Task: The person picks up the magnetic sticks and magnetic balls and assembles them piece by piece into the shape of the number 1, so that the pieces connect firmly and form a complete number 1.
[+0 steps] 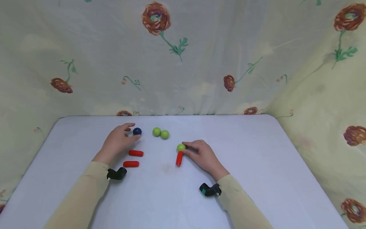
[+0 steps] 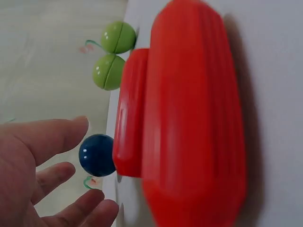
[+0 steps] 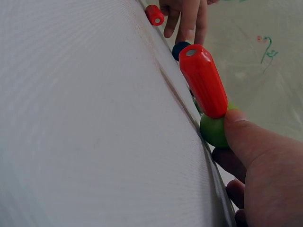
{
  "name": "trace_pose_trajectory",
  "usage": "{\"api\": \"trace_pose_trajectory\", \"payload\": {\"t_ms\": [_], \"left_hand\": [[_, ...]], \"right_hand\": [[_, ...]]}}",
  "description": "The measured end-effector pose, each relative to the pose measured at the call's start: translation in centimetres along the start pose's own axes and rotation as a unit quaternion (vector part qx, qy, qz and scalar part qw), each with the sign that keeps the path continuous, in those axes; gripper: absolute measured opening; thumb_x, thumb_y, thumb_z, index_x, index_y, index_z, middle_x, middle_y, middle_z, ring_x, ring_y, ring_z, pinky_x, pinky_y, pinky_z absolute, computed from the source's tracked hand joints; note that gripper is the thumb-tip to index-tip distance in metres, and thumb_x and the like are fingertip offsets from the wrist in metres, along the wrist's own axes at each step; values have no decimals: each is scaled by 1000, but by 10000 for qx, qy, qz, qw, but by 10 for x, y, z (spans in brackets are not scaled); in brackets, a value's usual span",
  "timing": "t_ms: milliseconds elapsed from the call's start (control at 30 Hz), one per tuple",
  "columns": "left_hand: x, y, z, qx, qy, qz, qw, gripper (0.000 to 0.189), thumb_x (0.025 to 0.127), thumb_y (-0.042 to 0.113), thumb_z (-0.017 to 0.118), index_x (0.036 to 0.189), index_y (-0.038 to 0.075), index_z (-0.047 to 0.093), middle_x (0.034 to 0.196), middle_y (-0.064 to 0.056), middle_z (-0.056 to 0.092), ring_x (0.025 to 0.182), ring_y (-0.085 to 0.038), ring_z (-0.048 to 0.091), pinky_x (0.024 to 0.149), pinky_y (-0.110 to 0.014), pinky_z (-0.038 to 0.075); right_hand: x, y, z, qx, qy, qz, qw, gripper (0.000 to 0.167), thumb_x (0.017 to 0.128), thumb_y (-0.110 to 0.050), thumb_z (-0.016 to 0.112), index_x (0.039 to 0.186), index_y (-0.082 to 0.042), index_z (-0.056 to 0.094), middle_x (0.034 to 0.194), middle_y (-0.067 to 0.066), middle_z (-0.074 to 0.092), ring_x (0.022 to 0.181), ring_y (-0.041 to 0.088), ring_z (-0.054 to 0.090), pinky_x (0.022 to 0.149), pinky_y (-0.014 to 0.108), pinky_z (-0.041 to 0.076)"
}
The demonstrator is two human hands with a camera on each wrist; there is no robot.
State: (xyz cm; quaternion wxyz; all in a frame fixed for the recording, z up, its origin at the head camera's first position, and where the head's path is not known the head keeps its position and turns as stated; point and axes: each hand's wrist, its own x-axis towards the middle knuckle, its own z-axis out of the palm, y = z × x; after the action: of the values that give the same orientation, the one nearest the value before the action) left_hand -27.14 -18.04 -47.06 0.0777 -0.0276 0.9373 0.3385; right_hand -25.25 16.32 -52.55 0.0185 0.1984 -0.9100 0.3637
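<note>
In the head view my right hand (image 1: 202, 156) pinches a green ball (image 1: 181, 147) between thumb and fingers. A red rod (image 1: 179, 158) joins that ball end-on; in the right wrist view the rod (image 3: 204, 80) slants away from the thumb, a small grey disc at its far end. My left hand (image 1: 116, 141) reaches around a dark blue ball (image 1: 137, 131), thumb and fingers spread on either side. The left wrist view shows a gap between the thumb and the blue ball (image 2: 97, 155).
Two green balls, one at left (image 1: 156, 131) and one at right (image 1: 165, 134), sit side by side near the back edge. Below my left hand lie two red rods, an upper (image 1: 136, 153) and a lower one (image 1: 131, 164). A flowered cloth (image 1: 200, 63) hangs behind the white table (image 1: 160, 200).
</note>
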Motion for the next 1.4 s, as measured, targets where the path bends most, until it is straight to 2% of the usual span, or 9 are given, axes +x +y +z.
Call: {"api": "trace_pose_trajectory", "payload": {"t_ms": [133,400,700,1067,1400], "left_hand": [[6,-2,-3,23,-225,28,9997,68,94,42,66,151,16,40,140,-18,49,121,-38,49,95,-54,45],[16,-1,-4,295,-343,140,9989,66,95,43,64,150,14,42,138,-21,51,125,-41,45,98,-57,42],[18,-2,-2,382,-191,212,9989,54,95,35,66,140,9,54,130,-19,56,119,-39,48,93,-54,46],[14,-5,-4,163,4,243,9996,53,94,34,68,138,9,54,126,-19,59,115,-38,52,92,-52,47],[3,-4,-6,-289,86,384,9988,52,93,32,70,139,15,53,132,-16,55,117,-36,55,89,-49,50]], "right_hand": [[0,0,0,31,-28,8,10000,39,90,-43,71,127,-29,68,112,-16,66,108,8,54,94,34,46],[0,0,-1,33,-40,72,10000,40,91,-44,70,128,-30,68,112,-17,66,109,7,53,94,34,46],[-1,1,-1,34,-28,69,10000,40,91,-44,70,128,-30,68,112,-17,65,110,8,53,95,35,46],[-1,0,-1,51,36,12,10000,40,90,-44,71,128,-30,68,111,-17,65,108,8,53,94,35,46],[-1,0,-1,-42,42,7,10000,41,91,-45,70,128,-30,68,112,-17,65,108,6,53,94,34,46]]}}
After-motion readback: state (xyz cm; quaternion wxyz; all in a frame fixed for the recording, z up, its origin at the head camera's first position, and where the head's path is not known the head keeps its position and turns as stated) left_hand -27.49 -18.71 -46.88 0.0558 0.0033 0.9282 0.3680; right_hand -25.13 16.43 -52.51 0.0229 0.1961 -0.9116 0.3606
